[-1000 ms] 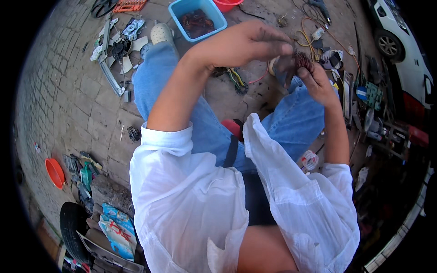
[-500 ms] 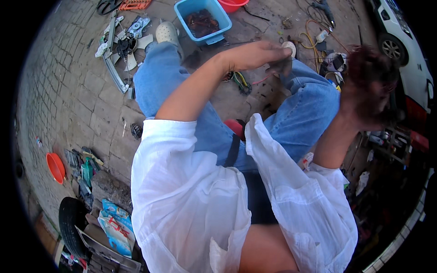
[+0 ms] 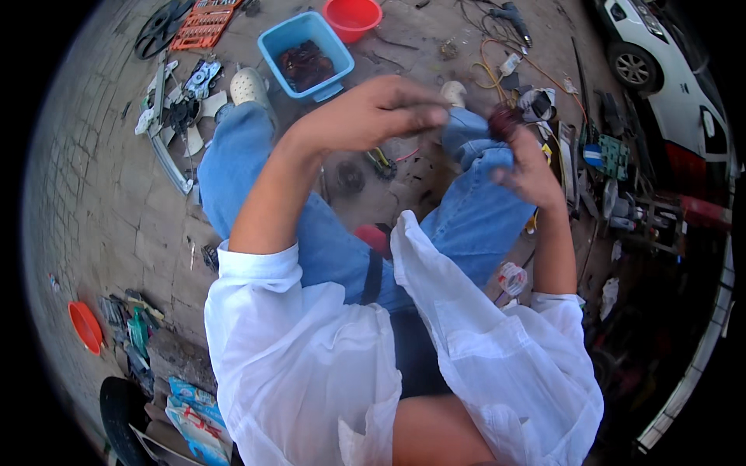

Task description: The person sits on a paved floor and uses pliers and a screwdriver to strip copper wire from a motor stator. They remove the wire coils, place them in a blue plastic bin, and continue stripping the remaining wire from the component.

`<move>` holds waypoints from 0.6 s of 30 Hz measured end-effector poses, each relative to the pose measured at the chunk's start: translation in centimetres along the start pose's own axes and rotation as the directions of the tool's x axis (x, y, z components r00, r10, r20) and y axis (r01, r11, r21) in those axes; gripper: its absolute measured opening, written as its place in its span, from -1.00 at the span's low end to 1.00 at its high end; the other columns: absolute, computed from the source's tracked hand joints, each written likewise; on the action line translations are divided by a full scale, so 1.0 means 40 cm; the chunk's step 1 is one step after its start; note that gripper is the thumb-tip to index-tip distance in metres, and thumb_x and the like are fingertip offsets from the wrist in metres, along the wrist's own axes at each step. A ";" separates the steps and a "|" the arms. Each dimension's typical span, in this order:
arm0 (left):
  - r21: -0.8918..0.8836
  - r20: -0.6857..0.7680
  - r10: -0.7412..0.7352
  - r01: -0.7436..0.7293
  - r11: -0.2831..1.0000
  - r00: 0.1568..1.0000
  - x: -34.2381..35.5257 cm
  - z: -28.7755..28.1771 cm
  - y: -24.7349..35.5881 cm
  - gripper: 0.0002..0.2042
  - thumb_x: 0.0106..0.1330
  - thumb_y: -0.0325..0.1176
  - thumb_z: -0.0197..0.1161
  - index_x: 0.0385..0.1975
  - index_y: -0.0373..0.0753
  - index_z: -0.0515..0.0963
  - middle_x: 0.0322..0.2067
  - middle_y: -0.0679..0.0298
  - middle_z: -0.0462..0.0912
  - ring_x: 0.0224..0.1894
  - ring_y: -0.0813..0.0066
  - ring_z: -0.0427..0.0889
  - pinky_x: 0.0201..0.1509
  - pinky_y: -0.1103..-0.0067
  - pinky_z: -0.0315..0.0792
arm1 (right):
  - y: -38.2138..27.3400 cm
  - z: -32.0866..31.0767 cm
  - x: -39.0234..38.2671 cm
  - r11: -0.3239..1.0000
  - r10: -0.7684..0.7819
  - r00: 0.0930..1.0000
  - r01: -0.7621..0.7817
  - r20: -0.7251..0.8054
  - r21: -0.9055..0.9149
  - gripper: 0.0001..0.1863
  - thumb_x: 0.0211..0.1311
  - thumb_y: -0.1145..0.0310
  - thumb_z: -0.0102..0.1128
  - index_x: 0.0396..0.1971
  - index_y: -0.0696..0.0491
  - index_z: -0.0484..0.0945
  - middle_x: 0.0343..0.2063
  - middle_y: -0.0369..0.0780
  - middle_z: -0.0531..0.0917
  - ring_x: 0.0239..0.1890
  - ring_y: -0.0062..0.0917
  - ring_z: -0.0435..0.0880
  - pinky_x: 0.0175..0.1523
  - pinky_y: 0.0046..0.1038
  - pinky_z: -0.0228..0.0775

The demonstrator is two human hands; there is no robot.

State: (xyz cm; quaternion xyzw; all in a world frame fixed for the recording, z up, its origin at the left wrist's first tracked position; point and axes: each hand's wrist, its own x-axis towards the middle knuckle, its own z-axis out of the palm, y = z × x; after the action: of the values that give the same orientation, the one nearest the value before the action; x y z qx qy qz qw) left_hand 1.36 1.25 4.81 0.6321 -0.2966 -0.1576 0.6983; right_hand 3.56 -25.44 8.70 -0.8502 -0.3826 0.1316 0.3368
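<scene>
My left hand [image 3: 361, 116] reaches across above my left knee, its fingers stretched out to the right and somewhat blurred. Nothing shows between them. Over my right knee, my right hand [image 3: 535, 172] is closed on a dark red bundle [image 3: 505, 123] that looks like wound wire; motion blurs its outline. Both hands are apart from each other. On the ground between my legs lie some coloured wires [image 3: 381, 161] and a dark round part [image 3: 350, 177]. Beyond my left hand stands a blue tub [image 3: 328, 92] with dark reddish tangled pieces [image 3: 305, 66] inside.
Behind the blue tub sits a red basin [image 3: 353, 19]. At the far left are an orange tool case [image 3: 203, 25] and scattered metal parts [image 3: 184, 113]. A power tool [image 3: 513, 23] lies far right, near a parked white car [image 3: 674, 97]. Clutter lines the right side.
My right hand has come inward to the left with the dark red bundle. My left hand has shifted left, and the pale round piece at its fingertips no longer shows there. The view has turned slightly.
</scene>
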 end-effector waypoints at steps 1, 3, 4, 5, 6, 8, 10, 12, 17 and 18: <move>0.020 0.012 0.007 -0.007 1.000 1.000 0.000 -0.001 0.006 -0.67 0.39 -0.17 0.05 -0.46 -0.34 0.47 -0.59 0.43 0.42 -0.55 0.73 0.26 -0.51 0.70 0.14 | -0.032 0.024 0.018 0.999 0.030 0.993 -0.032 0.113 0.017 -0.15 -0.11 -0.08 0.32 0.15 0.15 0.32 -0.09 -0.09 0.54 0.02 -0.29 0.49 0.16 -0.34 0.23; 0.058 0.037 0.021 -0.023 0.998 0.999 0.014 -0.002 0.013 -0.66 0.39 -0.16 0.05 -0.46 -0.35 0.46 -0.60 0.44 0.40 -0.56 0.72 0.26 -0.52 0.69 0.15 | -0.066 0.063 0.034 0.988 0.155 0.926 -0.147 0.345 -0.050 -0.14 -0.13 -0.09 0.32 0.14 0.14 0.34 -0.07 -0.06 0.53 0.01 -0.23 0.49 0.17 -0.34 0.23; 0.073 -0.081 0.064 -0.058 0.996 0.995 0.017 0.008 -0.015 -0.67 0.37 -0.16 0.08 -0.42 -0.35 0.49 -0.61 0.45 0.38 -0.57 0.72 0.26 -0.53 0.68 0.15 | -0.077 0.083 0.038 0.993 0.110 0.910 -0.120 0.400 -0.001 -0.15 -0.15 -0.04 0.36 0.13 0.17 0.35 -0.07 -0.03 0.53 0.00 -0.21 0.51 0.14 -0.33 0.26; 0.072 -0.033 0.058 -0.056 0.996 0.998 0.019 0.001 -0.019 -0.68 0.37 -0.16 0.10 -0.39 -0.36 0.51 -0.61 0.44 0.39 -0.56 0.72 0.26 -0.53 0.69 0.16 | -0.086 0.102 0.042 0.994 0.063 0.890 -0.095 0.451 0.050 -0.16 -0.17 0.02 0.40 0.11 0.20 0.36 -0.06 0.01 0.53 -0.01 -0.19 0.52 0.12 -0.33 0.29; 0.076 0.008 0.058 -0.058 0.995 0.998 0.023 -0.012 -0.019 -0.69 0.36 -0.17 0.11 -0.35 -0.36 0.52 -0.61 0.44 0.39 -0.56 0.72 0.27 -0.52 0.69 0.17 | -0.096 0.109 0.048 0.992 -0.023 0.882 -0.039 0.470 0.123 -0.17 -0.18 0.05 0.42 0.10 0.21 0.37 -0.06 0.02 0.53 -0.01 -0.19 0.52 0.10 -0.33 0.31; -0.049 0.039 0.023 -0.021 0.999 0.999 0.028 -0.018 -0.043 -0.70 0.33 -0.18 0.16 -0.21 -0.35 0.55 -0.57 0.44 0.43 -0.52 0.73 0.30 -0.48 0.71 0.20 | -0.125 0.118 0.058 0.949 -0.225 0.861 0.089 0.455 0.302 -0.19 -0.19 0.08 0.44 0.08 0.22 0.40 -0.05 0.04 0.53 -0.01 -0.18 0.53 0.08 -0.34 0.33; -0.238 0.055 -0.041 0.053 0.970 0.998 0.027 0.004 -0.071 -0.70 0.33 -0.19 0.16 -0.18 -0.33 0.55 -0.55 0.45 0.44 -0.50 0.72 0.32 -0.47 0.72 0.22 | -0.147 0.108 0.069 0.857 -0.429 0.842 0.266 0.327 0.441 -0.17 -0.22 0.07 0.45 0.07 0.24 0.41 -0.04 0.02 0.54 0.02 -0.20 0.53 0.11 -0.38 0.32; -0.351 0.018 -0.083 0.084 0.932 0.996 0.028 0.040 -0.089 -0.71 0.33 -0.19 0.16 -0.14 -0.30 0.53 -0.51 0.47 0.46 -0.46 0.73 0.34 -0.45 0.71 0.23 | -0.168 0.080 0.039 0.741 -0.375 0.917 0.210 0.134 0.638 -0.16 -0.21 0.02 0.44 0.06 0.27 0.42 0.00 0.01 0.53 0.07 -0.20 0.51 0.14 -0.37 0.30; -0.301 0.173 -0.280 0.321 0.898 0.944 0.055 0.063 -0.191 -0.64 0.34 -0.06 0.11 -0.17 -0.26 0.55 -0.43 0.43 0.50 -0.44 0.70 0.37 -0.35 0.72 0.29 | -0.104 0.022 0.025 0.126 -0.323 0.885 0.391 -0.335 0.912 0.11 -0.08 -0.31 0.19 0.27 0.25 0.04 0.28 0.02 0.10 0.35 -0.20 0.03 0.40 -0.18 -0.30; -0.273 0.175 -0.319 0.357 0.893 0.932 0.065 0.077 -0.210 -0.62 0.33 -0.07 0.12 -0.12 -0.28 0.53 -0.41 0.42 0.51 -0.42 0.66 0.39 -0.26 0.69 0.33 | -0.106 0.001 0.034 0.011 -0.305 0.844 0.467 -0.442 0.884 0.17 -0.05 -0.37 0.13 0.32 0.23 -0.07 0.35 0.03 -0.03 0.42 -0.22 -0.11 0.46 -0.17 -0.48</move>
State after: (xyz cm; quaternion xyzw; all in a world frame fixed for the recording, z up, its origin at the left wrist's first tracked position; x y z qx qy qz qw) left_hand 2.79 -3.99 -2.76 0.5491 -0.1981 -0.3595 0.7280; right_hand 2.09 -22.38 11.57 -0.2876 -0.3964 0.1964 0.8494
